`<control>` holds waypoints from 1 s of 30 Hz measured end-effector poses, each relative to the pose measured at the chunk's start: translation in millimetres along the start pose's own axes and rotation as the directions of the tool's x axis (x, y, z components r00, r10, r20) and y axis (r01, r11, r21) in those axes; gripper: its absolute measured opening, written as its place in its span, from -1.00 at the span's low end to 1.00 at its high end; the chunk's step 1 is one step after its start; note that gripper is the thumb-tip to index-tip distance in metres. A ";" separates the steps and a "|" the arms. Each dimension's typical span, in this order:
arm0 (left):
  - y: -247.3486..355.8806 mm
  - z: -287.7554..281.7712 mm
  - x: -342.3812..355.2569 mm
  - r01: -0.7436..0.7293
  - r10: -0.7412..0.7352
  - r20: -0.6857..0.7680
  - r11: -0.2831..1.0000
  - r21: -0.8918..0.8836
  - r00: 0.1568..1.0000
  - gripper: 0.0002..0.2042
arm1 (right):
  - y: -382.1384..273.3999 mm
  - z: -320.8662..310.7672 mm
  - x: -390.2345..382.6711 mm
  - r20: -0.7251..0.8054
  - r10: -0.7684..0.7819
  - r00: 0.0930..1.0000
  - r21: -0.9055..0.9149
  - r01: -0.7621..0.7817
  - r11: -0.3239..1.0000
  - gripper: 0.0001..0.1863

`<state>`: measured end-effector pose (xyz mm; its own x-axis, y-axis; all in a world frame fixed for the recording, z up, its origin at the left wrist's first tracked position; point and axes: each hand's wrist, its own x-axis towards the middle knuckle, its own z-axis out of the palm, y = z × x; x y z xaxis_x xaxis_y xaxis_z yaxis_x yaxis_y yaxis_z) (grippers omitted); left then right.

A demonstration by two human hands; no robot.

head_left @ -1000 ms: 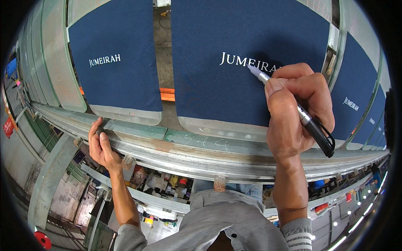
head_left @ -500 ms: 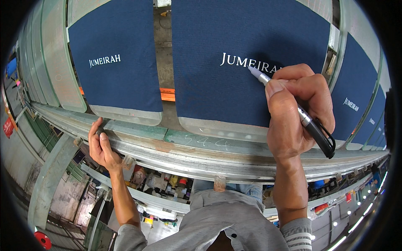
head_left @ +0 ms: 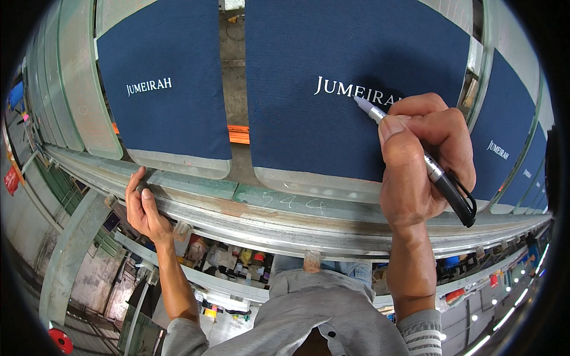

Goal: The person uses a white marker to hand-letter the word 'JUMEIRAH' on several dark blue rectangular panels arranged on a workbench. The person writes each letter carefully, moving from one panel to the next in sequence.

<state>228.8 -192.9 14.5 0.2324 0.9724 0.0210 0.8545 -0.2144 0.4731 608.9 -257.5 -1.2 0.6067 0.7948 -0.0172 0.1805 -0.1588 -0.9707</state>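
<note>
My right hand (head_left: 424, 157) grips a marker pen (head_left: 439, 169) with a silver barrel, a pale tip end and a black clipped cap on its back end. The pen's tip meets the white lettering (head_left: 337, 88) printed on a dark blue fabric panel (head_left: 297, 130). Part of that lettering is hidden behind my fingers. At the left, my left hand (head_left: 145, 207) rests on the edge of the metal rail (head_left: 196, 204), thumb and forefinger apart. A small dark patch shows between them, too unclear to name. Beyond that hand lies another blue panel (head_left: 172, 118) with the same white print.
Each panel lies on a glassy board (head_left: 320, 181); more boards (head_left: 89, 89) stand in a row to the left. Further printed blue panels (head_left: 504, 118) run off right. Orange strips (head_left: 238, 134) show in the gap between boards. Below the rail sits a shelf of assorted containers (head_left: 237, 261).
The pen and my right hand have shifted very slightly right and down along the lettering. My left hand stays in place on the rail.
</note>
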 end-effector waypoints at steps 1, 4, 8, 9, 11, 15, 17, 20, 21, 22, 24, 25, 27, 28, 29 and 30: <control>0.2 0.0 0.0 0.001 -0.001 0.000 1.000 0.000 1.000 -0.69 | -0.4 -0.1 -0.2 0.001 0.006 1.000 0.000 -0.006 1.000 -0.88; -0.3 -0.8 -0.4 0.011 -0.011 0.004 1.000 0.005 1.000 -0.70 | -0.7 -0.4 -0.2 0.001 0.010 1.000 -0.001 -0.010 1.000 -0.88; -0.1 -1.0 -1.1 0.027 -0.027 0.006 1.000 0.003 1.000 -0.70 | 0.2 0.3 -1.8 -0.048 0.047 0.998 0.059 -0.045 0.997 -0.88; -0.3 -1.1 -1.1 0.024 -0.024 0.005 1.000 0.000 1.000 -0.70 | -0.8 0.5 -2.0 -0.068 0.075 0.995 0.091 -0.069 0.994 -0.88; -1.3 -1.2 -1.4 0.020 -0.020 0.001 1.000 -0.005 1.000 -0.70 | 1.4 -1.8 -2.0 -0.100 0.089 0.991 0.200 -0.067 0.977 -0.87; -0.1 -1.8 -0.3 0.023 -0.023 0.020 1.000 -0.014 1.000 -0.71 | 2.9 -4.9 -2.2 -0.136 0.125 0.983 0.329 -0.074 0.941 -0.84; -0.1 -2.1 -0.6 0.030 -0.030 0.022 0.999 -0.014 0.999 -0.71 | -4.0 -0.6 0.0 -0.158 0.147 0.976 0.272 -0.100 0.957 -0.89; -0.3 -0.5 -0.7 0.034 -0.034 0.016 0.999 -0.017 0.999 -0.71 | -2.5 -2.9 0.2 -0.159 0.169 0.973 0.361 -0.102 0.927 -0.89; 0.2 -0.5 -0.4 0.032 -0.032 0.018 0.999 -0.018 0.999 -0.72 | 0.2 -4.8 0.9 -0.156 0.172 0.973 0.434 -0.089 0.896 -0.88; 0.6 -0.6 0.0 0.031 -0.030 0.021 0.999 -0.018 0.999 -0.72 | 2.0 -7.1 2.0 -0.153 0.175 0.973 0.504 -0.075 0.860 -0.86; 1.7 -0.4 0.6 0.035 -0.034 0.025 0.999 -0.016 0.999 -0.72 | 3.6 -12.3 5.0 -0.147 0.178 0.973 0.579 -0.062 0.813 -0.87; 2.4 -0.4 0.7 0.040 -0.040 0.026 0.999 -0.012 0.999 -0.71 | 4.4 -14.9 6.4 -0.144 0.180 0.973 0.615 -0.055 0.787 -0.88; 2.2 -0.9 0.6 0.044 -0.044 0.030 0.999 -0.005 0.999 -0.71 | 5.8 -19.8 7.9 -0.194 0.132 0.972 0.565 0.001 0.825 -0.87; 0.6 -1.5 0.3 0.043 -0.042 0.033 0.999 -0.002 0.999 -0.72 | 6.2 -23.0 8.8 -0.210 0.113 0.971 0.547 0.021 0.837 -0.87; -0.1 -1.7 0.2 0.041 -0.041 0.035 0.999 0.002 0.999 -0.72 | 6.2 -25.4 9.7 -0.225 0.093 0.970 0.530 0.042 0.847 -0.87; 0.3 -1.5 0.4 0.046 -0.046 0.036 0.999 -0.001 0.998 -0.72 | 6.0 -26.7 9.7 -0.235 0.098 0.967 0.532 0.044 0.846 -0.87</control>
<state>228.5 -192.4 16.0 0.2091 0.9774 -0.0325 0.8640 -0.1691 0.4743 636.5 -266.4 -0.7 0.7866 0.6150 -0.0553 -0.2325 0.2121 -0.9492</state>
